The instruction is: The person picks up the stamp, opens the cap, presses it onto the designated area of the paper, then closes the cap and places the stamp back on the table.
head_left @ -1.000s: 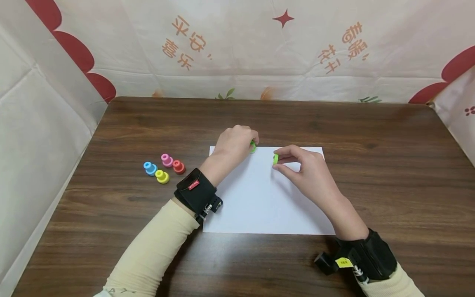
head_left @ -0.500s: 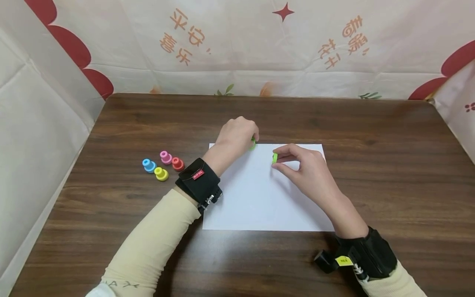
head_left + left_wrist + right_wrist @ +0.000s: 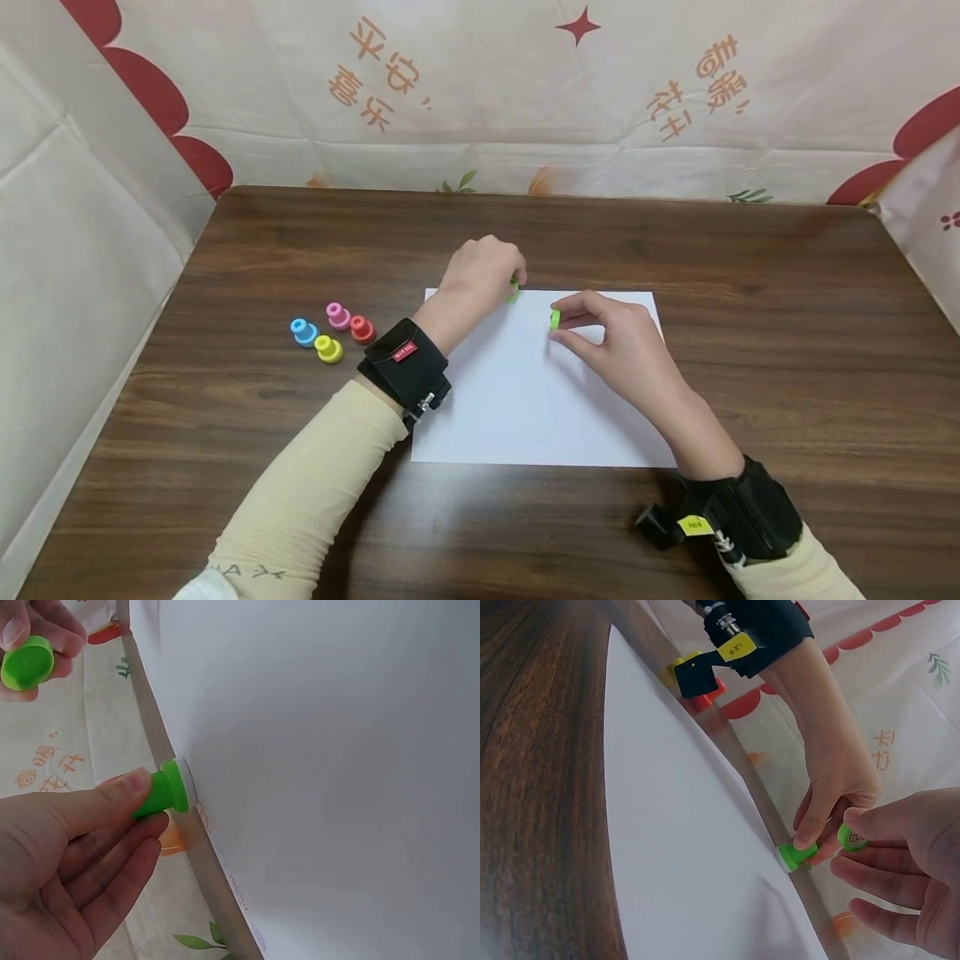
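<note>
My left hand [image 3: 480, 271] pinches a green toy stamp [image 3: 157, 793] by its handle. In the left wrist view the stamp's white end meets the white paper [image 3: 525, 400] near its far edge. Small reddish marks [image 3: 238, 892] show along that edge. My right hand [image 3: 626, 346] holds a round green cap [image 3: 28, 664] between thumb and fingertips, just above the paper and to the right of the stamp. The cap's hollow side faces the left wrist camera, while a printed figure shows on its outer face in the right wrist view.
To the left of the paper stand a blue stamp [image 3: 303, 332], a pink stamp [image 3: 337, 316], a red stamp [image 3: 363, 330] and a yellow stamp [image 3: 328, 349], close together. The brown wooden table [image 3: 225, 467] ends at a printed white cloth [image 3: 480, 100] behind.
The left wrist has turned slightly, with the stamp kept at the paper's far edge. The right hand still holds the cap in nearly the same place. The head view has shifted a little.
</note>
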A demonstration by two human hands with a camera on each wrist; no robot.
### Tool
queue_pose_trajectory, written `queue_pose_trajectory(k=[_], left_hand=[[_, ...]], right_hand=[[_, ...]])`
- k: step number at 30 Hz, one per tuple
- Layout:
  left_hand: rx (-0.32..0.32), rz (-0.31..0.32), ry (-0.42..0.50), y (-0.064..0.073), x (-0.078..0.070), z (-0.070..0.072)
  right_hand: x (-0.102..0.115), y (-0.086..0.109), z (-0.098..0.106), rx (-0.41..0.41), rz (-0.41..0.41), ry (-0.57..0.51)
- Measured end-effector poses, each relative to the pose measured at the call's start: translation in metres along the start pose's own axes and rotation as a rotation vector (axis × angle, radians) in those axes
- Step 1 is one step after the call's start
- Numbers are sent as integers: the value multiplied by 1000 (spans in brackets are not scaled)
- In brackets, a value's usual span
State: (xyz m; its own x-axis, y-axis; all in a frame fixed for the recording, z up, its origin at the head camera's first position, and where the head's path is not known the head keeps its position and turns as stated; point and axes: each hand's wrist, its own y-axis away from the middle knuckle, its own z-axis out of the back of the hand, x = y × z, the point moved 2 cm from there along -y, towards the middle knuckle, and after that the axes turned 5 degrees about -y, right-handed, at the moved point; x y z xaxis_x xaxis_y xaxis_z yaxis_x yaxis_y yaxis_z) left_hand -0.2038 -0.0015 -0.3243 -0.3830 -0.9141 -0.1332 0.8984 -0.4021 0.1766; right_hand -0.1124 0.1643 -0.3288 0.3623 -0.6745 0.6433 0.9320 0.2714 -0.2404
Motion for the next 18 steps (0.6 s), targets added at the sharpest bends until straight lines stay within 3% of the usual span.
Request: queue_pose_trajectory(k=[18], left_hand=[[-29, 8, -14, 1, -2, -1]], right_hand=[[0, 3, 2, 7, -15, -1]])
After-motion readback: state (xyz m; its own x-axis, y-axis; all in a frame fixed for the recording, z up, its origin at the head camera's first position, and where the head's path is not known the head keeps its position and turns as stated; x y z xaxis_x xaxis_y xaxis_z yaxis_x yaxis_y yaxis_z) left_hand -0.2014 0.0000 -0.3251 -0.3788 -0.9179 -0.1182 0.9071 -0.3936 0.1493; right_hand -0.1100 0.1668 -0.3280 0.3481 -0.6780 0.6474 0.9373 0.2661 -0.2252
